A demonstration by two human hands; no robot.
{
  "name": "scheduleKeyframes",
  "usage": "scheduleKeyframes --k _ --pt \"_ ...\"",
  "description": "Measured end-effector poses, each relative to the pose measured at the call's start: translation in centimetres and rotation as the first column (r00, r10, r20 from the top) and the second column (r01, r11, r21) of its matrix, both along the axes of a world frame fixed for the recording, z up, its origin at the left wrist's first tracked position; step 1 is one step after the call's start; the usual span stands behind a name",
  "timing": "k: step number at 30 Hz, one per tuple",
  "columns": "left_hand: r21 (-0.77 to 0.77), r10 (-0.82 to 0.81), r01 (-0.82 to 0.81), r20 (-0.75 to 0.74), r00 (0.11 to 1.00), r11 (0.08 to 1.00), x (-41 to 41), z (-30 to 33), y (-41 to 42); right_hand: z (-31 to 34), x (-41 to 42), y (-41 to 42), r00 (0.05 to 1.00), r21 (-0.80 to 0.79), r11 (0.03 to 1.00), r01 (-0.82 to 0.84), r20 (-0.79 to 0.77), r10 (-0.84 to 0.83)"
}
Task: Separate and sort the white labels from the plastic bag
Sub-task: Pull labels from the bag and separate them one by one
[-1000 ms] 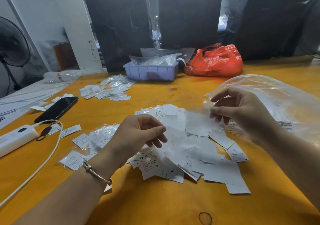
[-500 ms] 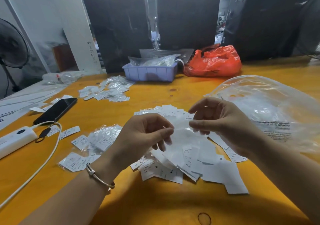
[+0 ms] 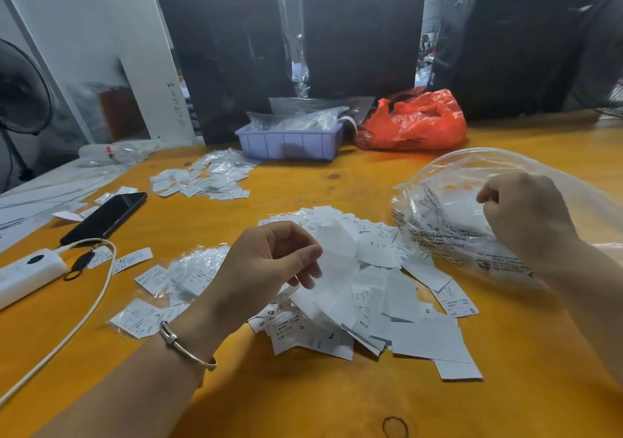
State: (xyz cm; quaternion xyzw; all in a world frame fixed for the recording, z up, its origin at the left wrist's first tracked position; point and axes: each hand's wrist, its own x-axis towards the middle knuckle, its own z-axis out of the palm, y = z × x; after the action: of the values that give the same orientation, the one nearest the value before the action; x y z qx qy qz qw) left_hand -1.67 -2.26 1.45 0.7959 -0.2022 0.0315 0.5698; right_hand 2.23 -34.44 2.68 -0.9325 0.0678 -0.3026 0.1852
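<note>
2 hands work over the table (image 3: 303, 404): the left hand (image 3: 266, 269) pinches white labels (image 3: 337, 255) above the pile (image 3: 387, 306), the right hand (image 3: 526, 218), fingers curled, grips the plastic bag (image 3: 455, 232) (clear, printed) farther right.

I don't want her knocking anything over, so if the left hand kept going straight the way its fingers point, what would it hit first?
Probably the loose white labels. The left hand points right and slightly down, pinching a label over that pile. Farther along lies the clear plastic bag. Depth is hard to judge from one view.
</note>
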Motion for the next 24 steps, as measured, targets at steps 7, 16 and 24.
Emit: scheduleKeyframes --k 7,16,24 --pt "0.010 -0.007 0.007 0.022 1.000 1.000 0.1 0.0 0.1 0.6 -0.4 0.9 0.902 -0.325 0.933 0.154 -0.340 -0.267" --pt "-0.022 0.018 -0.018 0.007 1.000 1.000 0.0 0.0 -0.2 1.3 -1.9 3.8 0.999 -0.270 0.963 0.024 -0.020 -0.030" --pt "-0.022 0.107 -0.107 -0.023 0.994 0.994 0.2 -0.1 0.1 0.2 -4.3 9.0 0.609 0.093 0.659 -0.747 -0.303 0.733"
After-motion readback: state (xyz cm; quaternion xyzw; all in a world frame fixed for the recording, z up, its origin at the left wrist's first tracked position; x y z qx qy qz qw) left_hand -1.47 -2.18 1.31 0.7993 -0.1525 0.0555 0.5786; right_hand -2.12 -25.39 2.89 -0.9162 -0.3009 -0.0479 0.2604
